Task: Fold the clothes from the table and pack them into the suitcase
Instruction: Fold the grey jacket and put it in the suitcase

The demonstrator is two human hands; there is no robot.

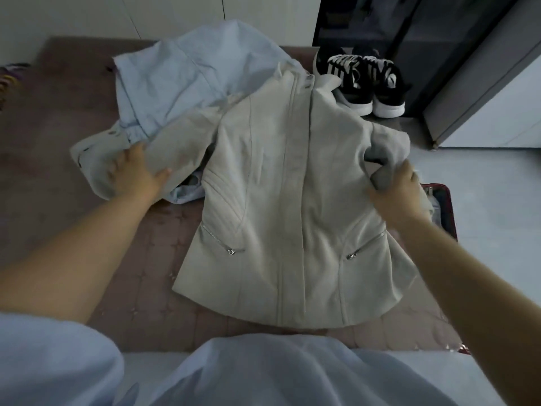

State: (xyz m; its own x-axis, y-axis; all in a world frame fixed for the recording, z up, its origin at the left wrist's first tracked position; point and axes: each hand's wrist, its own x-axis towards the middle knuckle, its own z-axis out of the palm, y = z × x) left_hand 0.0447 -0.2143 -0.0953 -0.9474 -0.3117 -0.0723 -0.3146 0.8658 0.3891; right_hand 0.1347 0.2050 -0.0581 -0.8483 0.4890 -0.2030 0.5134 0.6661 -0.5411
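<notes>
Head view gives us only blurred white markings on the black shoes (369,80) just past the jacket's collar, too soft for us to read as a brand. The jacket (292,200) shows seams, a closed front and two small metal zip pulls (232,251) on its slanted pockets. We see it lying front up and spread on the quilted table (146,273), collar away from us and hem towards us.

Our left hand (131,174) rests on the sleeve stretched out to the left of the jacket's body, fingers spread and laid flat over the cloth, thumb pointing back towards the jacket. The hand is blurred, so we cannot tell more of its hold. Our right hand (395,194) grips the other sleeve by the jacket's right shoulder, fingers curled round a bunched fold that stands up off the table.

A pale blue garment (181,74) lies crumpled beyond the jacket's left shoulder, partly under that left sleeve. The suitcase (445,206), red-edged with its pale inside showing, sits on the floor just right of the jacket, mostly hidden behind our right hand and forearm
</notes>
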